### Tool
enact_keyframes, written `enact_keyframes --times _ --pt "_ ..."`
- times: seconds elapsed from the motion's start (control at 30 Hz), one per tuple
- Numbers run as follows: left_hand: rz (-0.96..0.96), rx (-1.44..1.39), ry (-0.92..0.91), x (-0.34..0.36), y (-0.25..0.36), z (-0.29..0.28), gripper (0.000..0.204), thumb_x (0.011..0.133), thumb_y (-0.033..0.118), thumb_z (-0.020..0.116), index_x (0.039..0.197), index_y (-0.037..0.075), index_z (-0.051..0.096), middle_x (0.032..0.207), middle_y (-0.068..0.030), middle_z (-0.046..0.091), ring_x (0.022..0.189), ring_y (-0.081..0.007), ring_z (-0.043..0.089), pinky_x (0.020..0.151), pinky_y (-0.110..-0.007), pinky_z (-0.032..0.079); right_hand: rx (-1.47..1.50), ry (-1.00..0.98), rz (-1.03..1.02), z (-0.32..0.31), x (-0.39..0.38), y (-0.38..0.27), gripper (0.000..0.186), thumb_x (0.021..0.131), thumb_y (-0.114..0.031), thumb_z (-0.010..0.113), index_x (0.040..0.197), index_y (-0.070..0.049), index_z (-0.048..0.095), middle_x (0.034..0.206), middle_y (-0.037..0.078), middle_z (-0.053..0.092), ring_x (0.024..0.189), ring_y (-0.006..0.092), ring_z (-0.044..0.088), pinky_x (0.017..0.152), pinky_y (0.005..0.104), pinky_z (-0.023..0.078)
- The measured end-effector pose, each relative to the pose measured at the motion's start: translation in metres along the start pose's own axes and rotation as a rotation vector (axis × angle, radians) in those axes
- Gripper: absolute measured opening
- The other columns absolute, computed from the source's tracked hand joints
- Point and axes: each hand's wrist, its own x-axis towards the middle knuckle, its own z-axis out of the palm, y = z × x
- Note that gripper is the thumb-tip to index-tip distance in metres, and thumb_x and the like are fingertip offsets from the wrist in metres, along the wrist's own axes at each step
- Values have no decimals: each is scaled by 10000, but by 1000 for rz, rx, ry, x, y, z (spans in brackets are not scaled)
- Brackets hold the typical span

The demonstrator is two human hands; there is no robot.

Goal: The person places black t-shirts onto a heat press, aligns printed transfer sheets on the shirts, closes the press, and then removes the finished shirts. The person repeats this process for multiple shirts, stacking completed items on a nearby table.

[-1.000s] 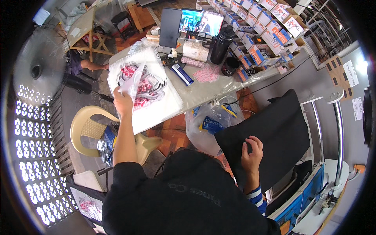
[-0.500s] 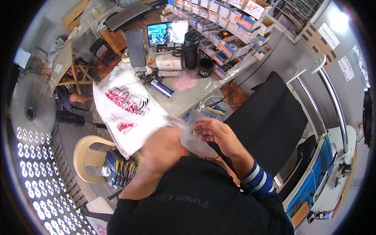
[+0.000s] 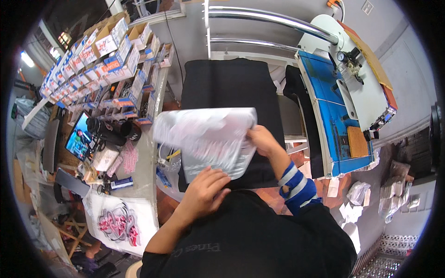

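Observation:
A thin, see-through printed film sheet [image 3: 208, 134], blurred by motion, is tilted over a black cloth [image 3: 227, 83] spread on a flat board. My right hand [image 3: 264, 140] pinches the sheet's right edge, its wrist wrapped in a blue and white striped band. At the sheet's lower edge is my left hand [image 3: 203, 192], fingers stretched with the thumb apart. Whether those fingertips touch the film I cannot tell. A stack of white sheets [image 3: 148, 215] with a pink and black printed design lies on the table to the left.
Right of the cloth stands a press-like machine with a blue bed [image 3: 324, 116] and chrome bars [image 3: 273, 19] behind. The left table [image 3: 147, 153] carries stacked small boxes [image 3: 116, 65], a lit screen [image 3: 79, 136], a black mug [image 3: 132, 132] and a blue packet [image 3: 121, 183].
My view has swung right from the table to the black cloth. The film sheet is now in front of me, gripped by my right hand, which was empty with fingers apart.

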Motion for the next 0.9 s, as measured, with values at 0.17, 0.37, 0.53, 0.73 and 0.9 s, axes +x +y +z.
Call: enact_keyframes --times 0.17,0.37,0.53,0.73,0.9 --pt "-118 316 21 9 -108 41 426 873 163 759 1268 35 662 1378 -210 595 1359 -416 502 1185 -597 321 -111 209 66 -79 32 58 308 999 -226 645 1027 71 721 864 142 707 665 197 662 506 390 460" --pt "-161 349 -8 12 -150 53 575 883 305 767 1384 65 621 1516 -217 498 1455 -447 389 1226 -619 219 -552 462 4 -63 18 3 315 959 -263 704 1074 30 688 889 141 699 777 306 681 680 441 522" --pt "-165 361 -25 17 -151 54 590 881 318 770 1392 69 615 1526 -213 493 1469 -446 372 1228 -623 210 -1155 568 -696 -74 -40 37 476 880 -286 744 1254 -15 629 1312 199 607 1263 393 549 1054 496 444" --pt "-146 373 -25 26 -154 52 593 876 327 771 1386 66 615 1531 -207 488 1474 -436 367 1230 -626 197 -1285 441 -735 -61 -77 68 529 880 -303 749 1305 -13 625 1417 196 553 1384 412 452 1180 580 307" --pt "-186 346 5 29 -162 51 596 875 345 769 1378 64 618 1534 -188 488 1472 -428 370 1231 -630 182 -1276 458 -706 -60 -74 70 540 881 -332 745 1309 -24 632 1437 186 547 1392 401 446 1193 585 281"
